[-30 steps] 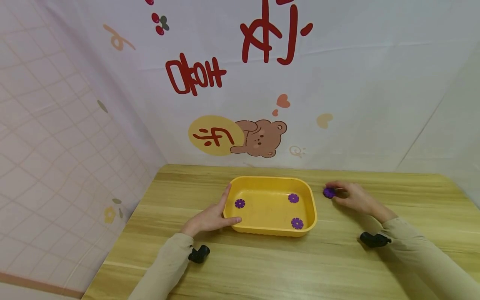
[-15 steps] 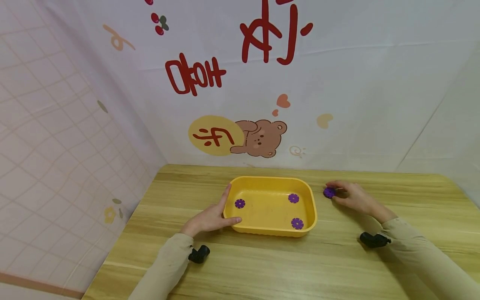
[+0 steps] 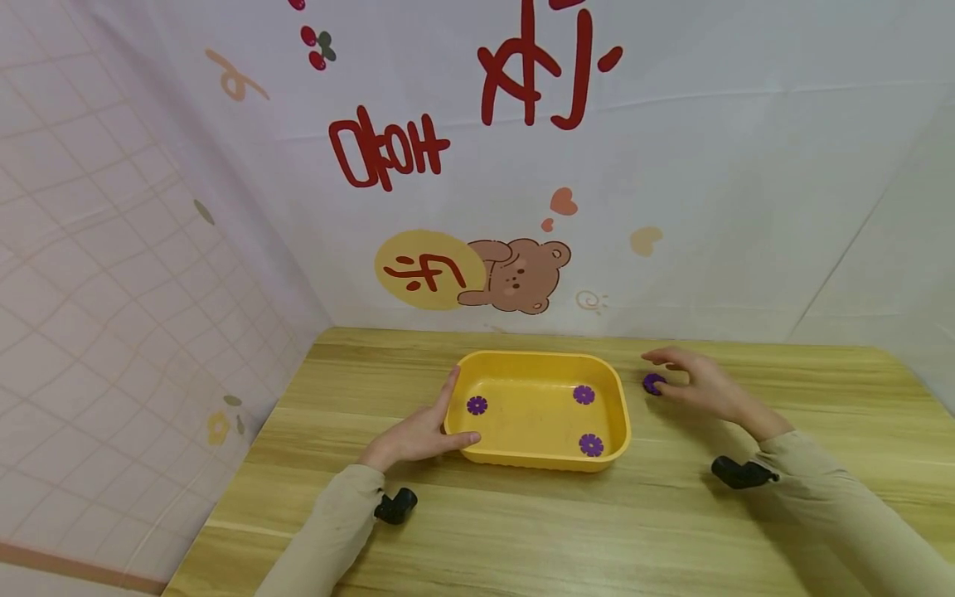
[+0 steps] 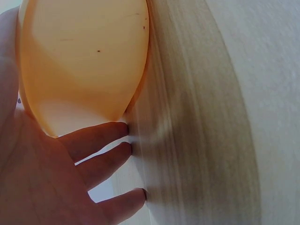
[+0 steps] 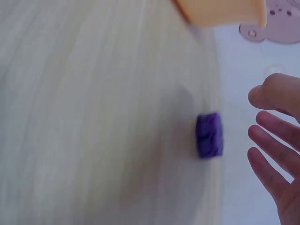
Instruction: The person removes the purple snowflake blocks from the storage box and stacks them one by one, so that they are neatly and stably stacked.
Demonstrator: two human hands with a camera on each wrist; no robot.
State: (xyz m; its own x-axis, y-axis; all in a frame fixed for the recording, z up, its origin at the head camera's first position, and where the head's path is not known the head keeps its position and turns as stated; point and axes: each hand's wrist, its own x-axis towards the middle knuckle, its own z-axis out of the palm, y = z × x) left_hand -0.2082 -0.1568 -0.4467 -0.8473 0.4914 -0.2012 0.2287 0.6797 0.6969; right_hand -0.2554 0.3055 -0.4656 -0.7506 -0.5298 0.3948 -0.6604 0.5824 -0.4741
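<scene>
A yellow plastic tray [image 3: 522,421] stands on the table with three purple snowflake discs lying flat inside, one [image 3: 477,405] at the left and two at the right. My left hand [image 3: 413,434] holds the tray's left end, thumb over the rim and fingers along the outer wall; the left wrist view shows fingertips down at the tabletop. To the right of the tray sits a small stack of purple snowflake discs [image 5: 209,135]. Close beside that stack is my right hand [image 3: 707,386], fingers spread and nothing between them; the right wrist view shows a gap between hand and stack.
A wood-grain table [image 3: 552,531] carries everything, its back edge against a white cloth wall [image 3: 746,207] printed with a bear. Grid-patterned cloth [image 3: 112,290] hangs at the left. Black wrist devices [image 3: 395,506] sit on both sleeves.
My right hand has let go of the purple disc stack; its fingers have opened and lifted slightly away. The stack stays about where it was. The left hand and tray have not moved.
</scene>
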